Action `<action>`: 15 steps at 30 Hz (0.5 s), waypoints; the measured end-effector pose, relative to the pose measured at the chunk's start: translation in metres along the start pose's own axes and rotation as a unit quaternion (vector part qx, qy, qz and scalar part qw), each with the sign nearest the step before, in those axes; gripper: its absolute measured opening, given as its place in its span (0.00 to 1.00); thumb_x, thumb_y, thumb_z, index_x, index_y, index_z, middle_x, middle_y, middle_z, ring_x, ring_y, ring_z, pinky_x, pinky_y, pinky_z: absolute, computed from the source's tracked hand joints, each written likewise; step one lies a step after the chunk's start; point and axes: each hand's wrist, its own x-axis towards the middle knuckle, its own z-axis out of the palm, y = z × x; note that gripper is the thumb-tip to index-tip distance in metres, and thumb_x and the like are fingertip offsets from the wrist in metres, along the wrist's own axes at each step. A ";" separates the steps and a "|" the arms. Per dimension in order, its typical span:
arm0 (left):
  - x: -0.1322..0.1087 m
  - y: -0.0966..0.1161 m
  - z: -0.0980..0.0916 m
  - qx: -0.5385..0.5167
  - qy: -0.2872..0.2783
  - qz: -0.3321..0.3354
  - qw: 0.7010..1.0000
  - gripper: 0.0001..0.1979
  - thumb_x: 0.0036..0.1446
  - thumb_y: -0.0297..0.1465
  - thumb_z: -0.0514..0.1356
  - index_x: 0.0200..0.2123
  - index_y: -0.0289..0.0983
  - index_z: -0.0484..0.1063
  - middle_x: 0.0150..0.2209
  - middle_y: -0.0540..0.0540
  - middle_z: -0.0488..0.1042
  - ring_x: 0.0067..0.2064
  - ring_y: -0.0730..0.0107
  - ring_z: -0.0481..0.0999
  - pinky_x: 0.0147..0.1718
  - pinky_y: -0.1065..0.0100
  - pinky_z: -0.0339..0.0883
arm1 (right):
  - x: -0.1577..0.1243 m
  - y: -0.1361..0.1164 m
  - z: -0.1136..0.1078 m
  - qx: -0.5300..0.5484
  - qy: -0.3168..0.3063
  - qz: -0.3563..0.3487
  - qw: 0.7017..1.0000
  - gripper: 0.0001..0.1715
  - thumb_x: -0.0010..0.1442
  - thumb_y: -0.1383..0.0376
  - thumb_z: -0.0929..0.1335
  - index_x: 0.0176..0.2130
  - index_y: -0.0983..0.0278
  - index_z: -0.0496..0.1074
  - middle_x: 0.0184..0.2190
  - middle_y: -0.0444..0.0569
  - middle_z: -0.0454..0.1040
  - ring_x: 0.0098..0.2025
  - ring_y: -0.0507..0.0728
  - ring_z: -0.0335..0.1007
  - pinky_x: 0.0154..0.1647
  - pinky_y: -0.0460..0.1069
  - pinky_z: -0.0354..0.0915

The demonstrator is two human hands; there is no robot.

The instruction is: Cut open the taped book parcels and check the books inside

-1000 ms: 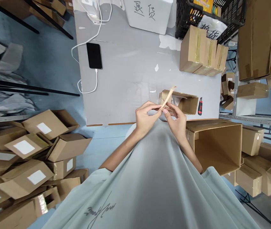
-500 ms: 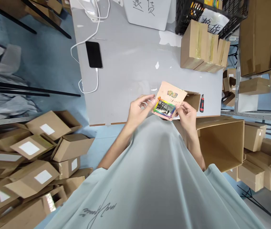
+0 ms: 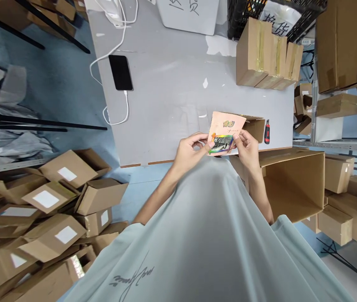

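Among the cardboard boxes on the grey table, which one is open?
The cardboard box partly hidden behind the pink booklet, beside the red-and-black utility knife; its inside shows. The three boxes by the black crate look taped shut.

Right of the flat black rectangular phone [image 3: 120, 72], I have open grey tabletop [image 3: 166, 84]; farther right, taped brown cardboard boxes [image 3: 266, 58] block.

Head-worn view, facing down, over table [image 3: 166, 79]

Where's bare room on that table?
Grey tabletop is bare between the flat black phone and taped brown cardboard boxes, also between white cable and left hand. Crowded: near right, with right hand, pink printed item, open cardboard box, red-and-black cutter.
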 end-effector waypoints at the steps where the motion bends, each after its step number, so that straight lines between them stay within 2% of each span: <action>1: 0.000 -0.003 0.001 0.003 0.006 0.008 1.000 0.23 0.55 0.52 0.80 0.41 0.40 0.90 0.41 0.43 0.88 0.41 0.63 0.83 0.39 0.65 0.78 | -0.001 0.001 0.000 0.000 0.004 0.000 1.000 0.33 0.71 0.35 0.73 0.54 0.57 0.81 0.44 0.52 0.87 0.41 0.62 0.85 0.43 0.59 0.84; 3: 0.001 -0.009 0.003 0.003 0.021 0.028 0.999 0.20 0.55 0.50 0.81 0.40 0.40 0.90 0.38 0.45 0.86 0.39 0.65 0.83 0.38 0.66 0.78 | -0.004 0.001 0.003 -0.010 0.039 -0.005 0.999 0.33 0.71 0.36 0.73 0.58 0.57 0.81 0.53 0.55 0.88 0.49 0.64 0.87 0.51 0.61 0.85; 5: 0.000 -0.011 0.006 0.008 0.055 0.054 0.997 0.16 0.57 0.47 0.80 0.39 0.41 0.90 0.37 0.46 0.85 0.37 0.67 0.82 0.38 0.66 0.79 | -0.009 -0.001 0.007 -0.030 0.101 -0.018 0.994 0.33 0.72 0.37 0.74 0.61 0.56 0.80 0.61 0.56 0.85 0.60 0.66 0.85 0.60 0.62 0.83; 7: -0.003 -0.010 0.011 0.020 0.096 0.085 0.992 0.12 0.60 0.44 0.79 0.39 0.42 0.90 0.37 0.47 0.85 0.35 0.70 0.82 0.37 0.67 0.80 | -0.017 -0.005 0.015 -0.041 0.130 -0.020 0.990 0.32 0.73 0.38 0.73 0.63 0.54 0.80 0.65 0.56 0.84 0.66 0.67 0.83 0.65 0.63 0.81; 9: -0.007 -0.008 0.017 0.035 0.120 0.119 0.985 0.09 0.63 0.42 0.78 0.41 0.43 0.91 0.38 0.47 0.85 0.36 0.70 0.82 0.36 0.68 0.80 | -0.027 -0.011 0.025 -0.025 0.095 -0.006 0.995 0.32 0.72 0.37 0.74 0.62 0.54 0.82 0.63 0.55 0.85 0.65 0.67 0.84 0.62 0.62 0.83; 12: -0.014 -0.003 0.027 0.051 0.107 0.148 0.982 0.10 0.66 0.42 0.76 0.45 0.45 0.92 0.45 0.44 0.88 0.44 0.64 0.87 0.39 0.65 0.83 | -0.036 -0.018 0.042 0.013 0.036 0.015 0.999 0.35 0.67 0.37 0.77 0.62 0.54 0.82 0.60 0.54 0.87 0.60 0.66 0.87 0.55 0.59 0.86; 15: -0.020 0.001 0.031 0.041 0.067 0.125 0.989 0.16 0.68 0.45 0.75 0.53 0.45 0.91 0.60 0.40 0.86 0.58 0.54 0.88 0.46 0.61 0.87 | -0.036 -0.017 0.053 0.024 0.060 0.009 0.998 0.36 0.64 0.39 0.80 0.62 0.54 0.82 0.59 0.54 0.87 0.61 0.66 0.87 0.55 0.58 0.86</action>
